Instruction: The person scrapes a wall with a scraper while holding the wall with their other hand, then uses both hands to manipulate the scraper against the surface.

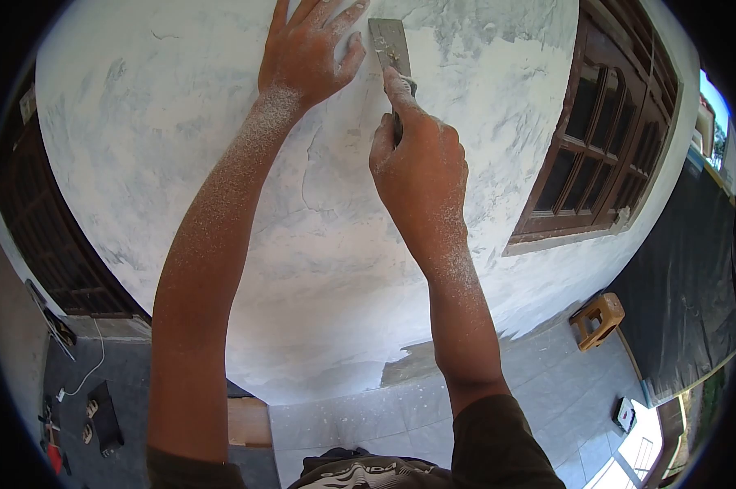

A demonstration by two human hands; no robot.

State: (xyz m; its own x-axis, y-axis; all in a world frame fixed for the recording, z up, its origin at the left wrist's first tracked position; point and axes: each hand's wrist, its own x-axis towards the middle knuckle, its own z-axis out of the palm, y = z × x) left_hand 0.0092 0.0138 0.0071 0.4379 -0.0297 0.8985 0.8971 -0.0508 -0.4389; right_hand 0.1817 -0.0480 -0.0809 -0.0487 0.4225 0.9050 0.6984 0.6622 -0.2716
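My right hand (423, 155) grips the handle of a putty knife (391, 45), its flat metal blade pointing up against the white wall (343, 269). The index finger stretches along the tool toward the blade. Just left of the blade, my left hand (311, 53) is raised at the wall with its fingers spread and nothing held; the fingertips reach the top edge of the view. White dust coats both wrists and forearms. Patchy white and grey filler covers the wall, and a thin crack (309, 163) runs down it below the hands.
To the right is a brown wooden window (600, 122); a dark wooden door (50, 220) is at left. A plastic stool (598, 321) stands by the wall's foot on grey tiles (539, 375). A white cable (90, 371) and sandals (89, 420) lie on the floor at lower left.
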